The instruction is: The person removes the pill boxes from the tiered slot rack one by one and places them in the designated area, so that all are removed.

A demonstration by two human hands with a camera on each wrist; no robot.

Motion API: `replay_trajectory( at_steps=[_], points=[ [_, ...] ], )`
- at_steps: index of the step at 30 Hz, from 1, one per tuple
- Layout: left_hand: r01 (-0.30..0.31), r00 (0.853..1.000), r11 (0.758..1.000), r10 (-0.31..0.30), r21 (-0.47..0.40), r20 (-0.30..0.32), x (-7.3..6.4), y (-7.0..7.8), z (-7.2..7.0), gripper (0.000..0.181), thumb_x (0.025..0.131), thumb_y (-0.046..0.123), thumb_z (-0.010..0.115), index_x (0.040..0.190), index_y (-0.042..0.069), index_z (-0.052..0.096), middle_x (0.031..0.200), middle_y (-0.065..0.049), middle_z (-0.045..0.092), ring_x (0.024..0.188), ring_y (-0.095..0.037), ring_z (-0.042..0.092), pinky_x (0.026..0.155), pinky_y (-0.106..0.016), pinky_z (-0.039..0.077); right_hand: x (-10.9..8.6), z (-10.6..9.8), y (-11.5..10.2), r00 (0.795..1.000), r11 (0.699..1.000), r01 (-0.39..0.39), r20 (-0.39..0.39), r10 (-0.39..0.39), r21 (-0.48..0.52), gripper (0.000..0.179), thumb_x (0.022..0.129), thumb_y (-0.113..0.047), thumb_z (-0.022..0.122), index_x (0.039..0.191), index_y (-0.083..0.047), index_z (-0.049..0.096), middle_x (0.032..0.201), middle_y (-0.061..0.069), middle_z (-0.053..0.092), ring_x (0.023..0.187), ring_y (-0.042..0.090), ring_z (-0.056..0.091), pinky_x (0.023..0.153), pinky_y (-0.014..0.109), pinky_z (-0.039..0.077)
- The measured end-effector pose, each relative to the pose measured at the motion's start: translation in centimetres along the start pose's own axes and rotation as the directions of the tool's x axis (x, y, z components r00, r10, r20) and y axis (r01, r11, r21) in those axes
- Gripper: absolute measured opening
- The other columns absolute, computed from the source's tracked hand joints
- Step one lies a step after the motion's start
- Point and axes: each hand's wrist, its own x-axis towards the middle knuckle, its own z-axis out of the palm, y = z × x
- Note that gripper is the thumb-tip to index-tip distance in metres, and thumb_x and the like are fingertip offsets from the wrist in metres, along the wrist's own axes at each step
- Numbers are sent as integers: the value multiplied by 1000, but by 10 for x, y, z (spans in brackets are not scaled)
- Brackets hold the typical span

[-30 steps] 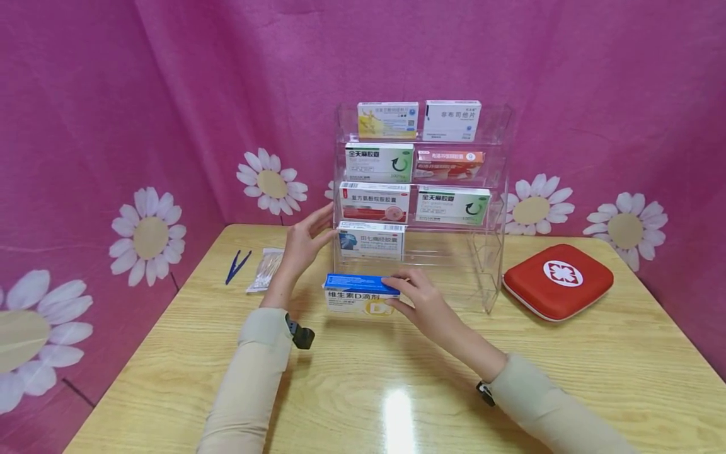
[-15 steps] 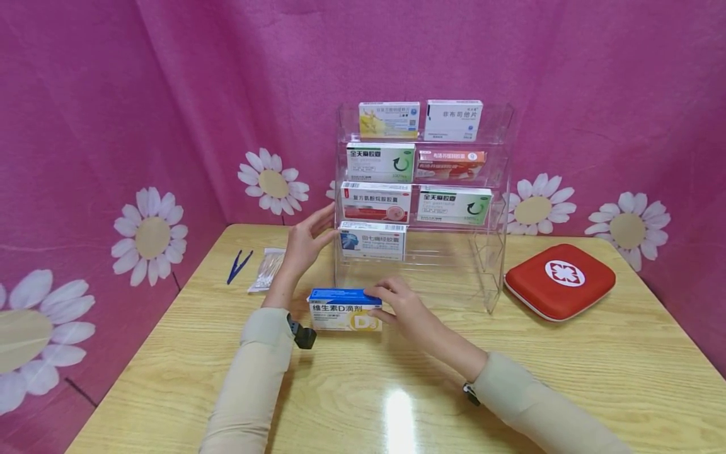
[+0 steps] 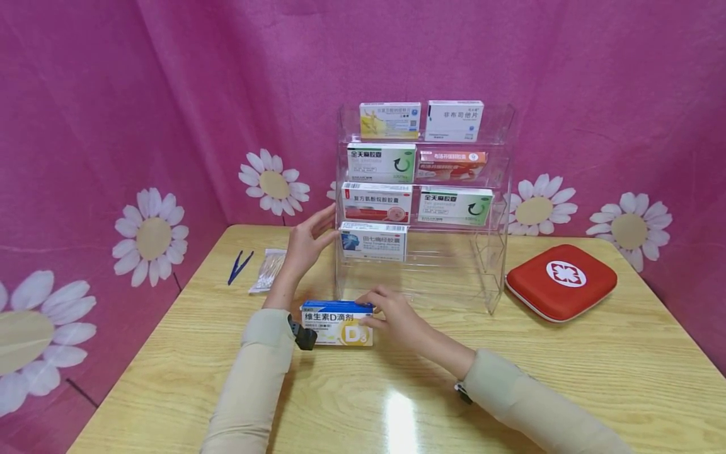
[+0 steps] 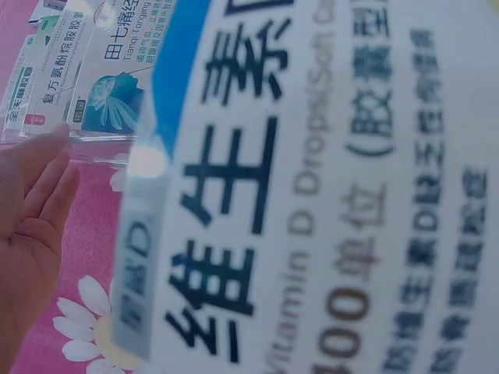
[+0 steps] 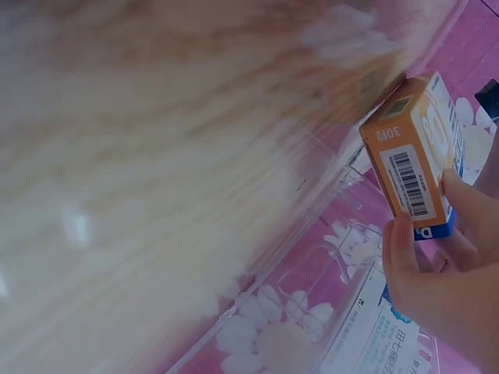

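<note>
My right hand [image 3: 397,318] pinches the right end of a white, blue and yellow vitamin D drops box [image 3: 331,331], held in front of the clear tiered display rack [image 3: 492,293]. In the right wrist view, thumb and fingers grip the box's [image 5: 405,175] orange barcode end; it is low by the tabletop, and I cannot tell whether it touches. My left hand [image 3: 303,249] lies against the rack's left side with fingers extended. The same box [image 4: 312,187] fills most of the left wrist view. Behind it, several medicine boxes stand in the rack, including a blue-and-white one [image 3: 374,244] on the lowest filled tier.
Blue tweezers [image 3: 241,268] and a bag of cotton swabs [image 3: 266,271] lie left of the rack. A red first-aid case [image 3: 544,293] sits to its right. A pink flowered curtain [image 3: 238,75] hangs behind the wooden table [image 3: 454,403].
My right hand has brought the vitamin D box left and toward me, away from the rack's front. The left hand has stayed at the rack's side.
</note>
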Motion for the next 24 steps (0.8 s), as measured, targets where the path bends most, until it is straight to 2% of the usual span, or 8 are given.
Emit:
replay_trajectory(
  at_steps=[6, 11, 14, 18, 24],
  points=[
    [-3, 1000, 1000, 3, -3, 1, 0, 0, -1, 55, 89, 5, 68, 141, 10, 52, 141, -12, 57, 127, -26, 59, 105, -29, 53, 2, 3, 0, 988, 982, -148, 57, 143, 113, 29, 86, -10, 73, 113, 1, 67, 108, 17, 66, 91, 27, 69, 78, 26, 63],
    [8, 1000, 1000, -8, 0, 7, -1, -1, -1, 54, 90, 7, 68, 141, 12, 52, 141, -11, 58, 128, -25, 59, 106, -31, 53, 4, 4, 1, 965, 959, -251, 106, 238, 134, 31, 86, -11, 74, 115, 0, 68, 111, 18, 64, 89, 28, 71, 77, 26, 64],
    [10, 1000, 1000, -10, -1, 6, -1, -1, -1, 54, 90, 7, 68, 141, 12, 52, 141, -11, 57, 128, -26, 59, 106, -32, 53, 5, 5, 2, 961, 955, -266, 118, 251, 134, 30, 86, -11, 74, 114, 0, 69, 107, 18, 65, 87, 26, 70, 75, 26, 63],
    [-2, 1000, 1000, 2, -4, 4, -1, 0, -1, 55, 90, 5, 68, 142, 10, 52, 142, -13, 57, 129, -27, 58, 106, -31, 52, 7, 6, 5, 964, 961, -250, 122, 236, 117, 28, 86, -13, 74, 110, 1, 70, 99, 15, 67, 83, 19, 66, 72, 21, 60],
    [-14, 1000, 1000, 14, -15, 6, 0, 0, -1, 55, 89, 3, 68, 141, 7, 51, 141, -15, 57, 128, -27, 59, 105, -29, 52, 11, 9, 10, 959, 962, -250, 163, 230, 110, 25, 88, -17, 72, 107, 0, 72, 82, 6, 66, 74, 11, 50, 64, 15, 40]
  ],
)
